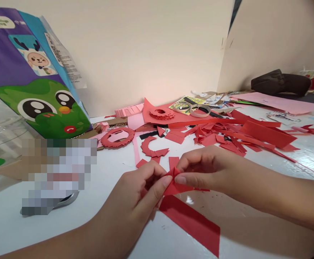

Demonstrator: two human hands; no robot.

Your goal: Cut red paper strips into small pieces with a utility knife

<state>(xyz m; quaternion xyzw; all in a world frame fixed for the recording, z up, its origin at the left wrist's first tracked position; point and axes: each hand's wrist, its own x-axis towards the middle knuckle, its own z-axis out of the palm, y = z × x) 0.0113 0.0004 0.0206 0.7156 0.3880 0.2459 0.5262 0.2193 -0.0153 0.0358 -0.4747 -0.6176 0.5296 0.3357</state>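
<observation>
Between my two hands is a small piece of folded red paper (pixel 178 187), raised a little over the white table. My left hand (pixel 143 190) pinches its left side between thumb and fingers. The thumb and fingers of my right hand (pixel 204 169) close on its right side, near a crease at the top. A flat red paper strip (pixel 193 225) lies on the table just below the held piece. Behind my hands rests a curved red chain of folded paper pieces (pixel 153 147). My fingers hide part of the paper.
A closed red paper ring (pixel 118 137) and a pile of red scraps (pixel 221 133) lie farther back. Tape rolls (pixel 200 110) sit near the wall. At left stand a green-and-purple bag (pixel 38 82) and a clear plastic container (pixel 0 144). Pink sheets (pixel 281 102) lie at right.
</observation>
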